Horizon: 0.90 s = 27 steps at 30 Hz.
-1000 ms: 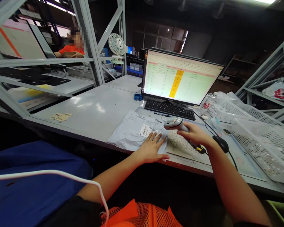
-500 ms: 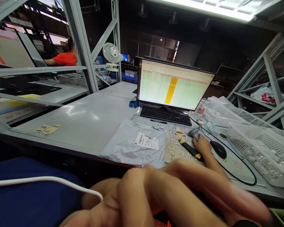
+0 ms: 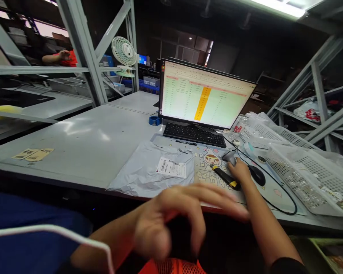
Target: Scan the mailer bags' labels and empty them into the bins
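My left hand (image 3: 178,213) hangs in front of the desk's near edge, fingers bent and spread, blurred by motion, with nothing in it. Beyond it lies a grey plastic mailer bag (image 3: 140,173) with a white barcode label (image 3: 170,168). On the printed desk mat (image 3: 207,177), my right hand (image 3: 240,170) is closed around the grey barcode scanner (image 3: 230,155), whose head points left. A yellow-and-black utility knife (image 3: 225,177) lies just left of that hand, and a black mouse (image 3: 257,175) sits to its right.
A monitor (image 3: 177,102) showing a spreadsheet stands behind a black keyboard (image 3: 193,134). White perforated baskets (image 3: 294,182) line the right side. Blue tape (image 3: 154,120) and tan tags (image 3: 34,154) lie leftward. A black cable (image 3: 277,209) loops across the mat. A co-worker's hand (image 3: 64,55) shows far left.
My left hand has drawn back from close to the camera, and its fingers now show apart. My right hand stays at the scanner. The view has shifted slightly.
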Available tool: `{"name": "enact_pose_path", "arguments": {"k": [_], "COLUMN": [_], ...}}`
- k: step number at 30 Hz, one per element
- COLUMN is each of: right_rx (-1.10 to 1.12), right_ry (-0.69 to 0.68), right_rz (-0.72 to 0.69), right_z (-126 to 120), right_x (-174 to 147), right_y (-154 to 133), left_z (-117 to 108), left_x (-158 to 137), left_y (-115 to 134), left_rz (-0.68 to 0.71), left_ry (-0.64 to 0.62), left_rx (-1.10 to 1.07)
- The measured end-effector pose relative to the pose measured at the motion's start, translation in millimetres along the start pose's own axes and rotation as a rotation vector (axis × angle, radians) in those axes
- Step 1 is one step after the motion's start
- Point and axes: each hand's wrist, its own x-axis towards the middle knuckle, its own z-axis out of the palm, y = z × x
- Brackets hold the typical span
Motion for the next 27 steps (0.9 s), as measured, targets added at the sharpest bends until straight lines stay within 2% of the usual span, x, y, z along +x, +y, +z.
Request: {"name": "enact_pose_path", "arguments": {"k": [2, 5, 7, 9, 11, 14, 19, 27], "right_rx": [0.033, 0.133, 0.183, 0.199, 0.198, 0.188, 0.164, 0.133], "right_ry": [0.083, 0.161, 0.082, -0.01, -0.065, -0.101, -0.121, -0.133], "right_rz": [-0.007, -0.077, -0.13, -0.136, -0.103, -0.038, -0.004, -0.011], "right_z": [-13, -28, -30, -23, -12, 3, 14, 13], "right_x": [0, 9, 22, 38, 54, 71, 83, 92], "right_y": [-7, -37, -67, -96, -118, -134, -138, -145], "left_z": [1, 18, 30, 39, 42, 42, 42, 43], "left_x": [1, -13, -25, -33, -36, -36, -38, -37], "left_y": [-26, -71, -95, -109, -113, -112, -114, -111], "left_rz": [-0.113, -0.414, -0.502, -0.53, -0.538, -0.537, -0.519, -0.571], "left_ry": [0.02, -0.006, -0.071, -0.099, -0.091, -0.092, -0.081, -0.1], "left_rx": [0.218, 0.576, 0.703, 0.763, 0.785, 0.785, 0.792, 0.754]}}
